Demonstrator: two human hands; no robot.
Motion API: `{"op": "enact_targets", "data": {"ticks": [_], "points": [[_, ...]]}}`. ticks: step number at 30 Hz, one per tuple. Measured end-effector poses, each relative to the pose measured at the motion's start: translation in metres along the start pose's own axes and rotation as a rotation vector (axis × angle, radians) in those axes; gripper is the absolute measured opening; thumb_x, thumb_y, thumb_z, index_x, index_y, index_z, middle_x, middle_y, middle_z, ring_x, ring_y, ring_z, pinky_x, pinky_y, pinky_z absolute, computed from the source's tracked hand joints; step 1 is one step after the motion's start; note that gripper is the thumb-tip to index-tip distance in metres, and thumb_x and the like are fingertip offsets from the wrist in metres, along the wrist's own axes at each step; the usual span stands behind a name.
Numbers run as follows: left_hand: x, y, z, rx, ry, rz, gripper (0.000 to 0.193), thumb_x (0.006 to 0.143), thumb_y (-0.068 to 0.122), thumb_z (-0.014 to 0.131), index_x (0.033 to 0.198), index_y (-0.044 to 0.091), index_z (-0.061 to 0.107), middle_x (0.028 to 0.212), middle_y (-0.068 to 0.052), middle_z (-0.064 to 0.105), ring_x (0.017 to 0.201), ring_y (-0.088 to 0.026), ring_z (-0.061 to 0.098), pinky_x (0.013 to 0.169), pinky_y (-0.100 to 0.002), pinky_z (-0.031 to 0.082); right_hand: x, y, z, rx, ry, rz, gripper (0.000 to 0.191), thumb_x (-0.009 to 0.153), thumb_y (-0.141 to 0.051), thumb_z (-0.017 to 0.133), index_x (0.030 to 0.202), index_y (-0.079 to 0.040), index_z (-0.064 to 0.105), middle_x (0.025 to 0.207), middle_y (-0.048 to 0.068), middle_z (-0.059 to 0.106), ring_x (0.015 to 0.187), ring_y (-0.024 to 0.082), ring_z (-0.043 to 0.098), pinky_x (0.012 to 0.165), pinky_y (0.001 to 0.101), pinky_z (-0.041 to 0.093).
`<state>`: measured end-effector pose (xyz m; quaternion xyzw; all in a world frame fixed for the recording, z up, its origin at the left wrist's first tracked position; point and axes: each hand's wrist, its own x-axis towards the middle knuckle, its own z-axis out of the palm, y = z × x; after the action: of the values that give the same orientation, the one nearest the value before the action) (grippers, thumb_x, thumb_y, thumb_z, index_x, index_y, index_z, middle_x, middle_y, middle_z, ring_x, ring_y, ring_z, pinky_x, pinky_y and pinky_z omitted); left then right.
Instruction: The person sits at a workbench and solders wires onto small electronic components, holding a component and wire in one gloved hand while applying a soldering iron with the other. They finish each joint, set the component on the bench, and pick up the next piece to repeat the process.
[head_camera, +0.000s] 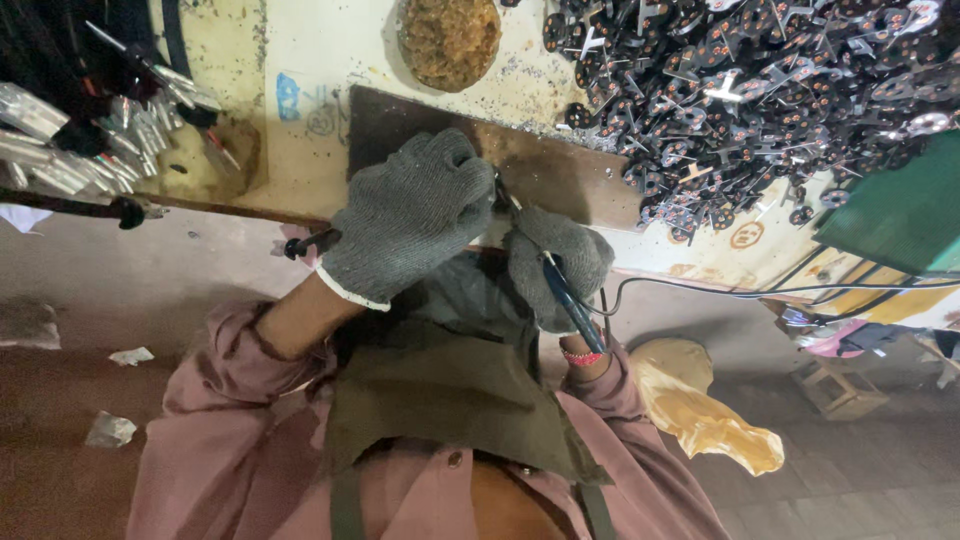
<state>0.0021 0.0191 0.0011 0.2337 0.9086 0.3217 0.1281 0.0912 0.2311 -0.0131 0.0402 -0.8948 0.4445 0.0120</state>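
Left hand: your left hand (408, 215), in a grey knitted glove, is curled shut, fingers bunched over the near edge of the dark brown metal plate (560, 175); what it pinches is hidden under the knuckles.
Right hand: your right hand (556, 262), also grey-gloved, is closed around a blue-handled soldering iron (567, 295), held like a pen with its tip pointing toward the left fingers.
Meeting point: both hands touch each other just at the plate's near edge, close to your chest.
Cable: a black cord (720, 288) runs from the iron's handle off to the right.
Parts heap: a large pile of small dark metal parts with orange dots (760, 90) lies far right of the hands, spilling up to the plate's right end.
Left side: a bundle of shiny silver strips (70, 140) sits far left, well apart from the hands.
Far centre: a round brown crusted pad (450, 38) lies beyond the plate.
Room: bare cream bench top (310, 60) shows between the strips and the plate; the right is crowded by the heap and a green box (900, 210).
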Motion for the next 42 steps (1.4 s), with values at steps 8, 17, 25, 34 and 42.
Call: {"op": "enact_targets", "data": {"ticks": [8, 17, 25, 34, 42], "points": [[-0.001, 0.002, -0.003, -0.027, 0.035, 0.017, 0.018, 0.083, 0.027, 0.072, 0.095, 0.015, 0.063, 0.097, -0.007, 0.057, 0.09, -0.027, 0.063, 0.061, -0.043, 0.052, -0.028, 0.024, 0.006, 0.247, 0.019, 0.23, 0.023, 0.089, -0.011, 0.076, 0.109, -0.002, 0.071, 0.1, 0.013, 0.075, 0.087, 0.026, 0.075, 0.079, 0.0364, 0.059], [-0.003, -0.003, -0.01, 0.004, 0.071, 0.011, 0.013, 0.087, 0.023, 0.073, 0.091, 0.016, 0.063, 0.097, -0.005, 0.059, 0.089, -0.026, 0.064, 0.063, -0.042, 0.053, -0.062, 0.043, -0.032, 0.438, 0.663, 0.192, 0.022, 0.108, -0.021, 0.066, 0.122, -0.005, 0.068, 0.103, 0.011, 0.073, 0.086, 0.019, 0.07, 0.073, 0.028, 0.056], [-0.009, -0.01, -0.019, -0.002, 0.277, 0.032, 0.013, 0.086, 0.009, 0.073, 0.084, 0.013, 0.061, 0.088, -0.006, 0.059, 0.081, -0.028, 0.065, 0.062, -0.041, 0.052, 0.03, 0.012, -0.003, 0.342, 0.283, -0.079, 0.028, 0.105, -0.015, 0.077, 0.125, -0.011, 0.06, 0.099, 0.01, 0.073, 0.081, 0.022, 0.074, 0.069, 0.0291, 0.056], [-0.006, -0.005, -0.026, -0.047, 0.34, 0.063, 0.013, 0.083, 0.009, 0.074, 0.087, 0.012, 0.063, 0.088, -0.006, 0.058, 0.081, -0.028, 0.065, 0.064, -0.041, 0.052, 0.058, -0.035, -0.026, -0.183, 0.124, -0.016, 0.021, 0.099, -0.007, 0.08, 0.116, -0.009, 0.069, 0.113, 0.01, 0.076, 0.099, 0.028, 0.078, 0.085, 0.0367, 0.061], [-0.008, -0.012, -0.013, -0.059, 0.292, 0.023, 0.016, 0.087, 0.009, 0.074, 0.081, 0.012, 0.059, 0.088, -0.006, 0.06, 0.078, -0.028, 0.065, 0.064, -0.041, 0.052, 0.045, -0.037, -0.028, -0.257, 0.199, -0.072, 0.037, 0.092, -0.006, 0.085, 0.121, -0.009, 0.062, 0.117, 0.011, 0.071, 0.102, 0.03, 0.073, 0.087, 0.0385, 0.059]]}}
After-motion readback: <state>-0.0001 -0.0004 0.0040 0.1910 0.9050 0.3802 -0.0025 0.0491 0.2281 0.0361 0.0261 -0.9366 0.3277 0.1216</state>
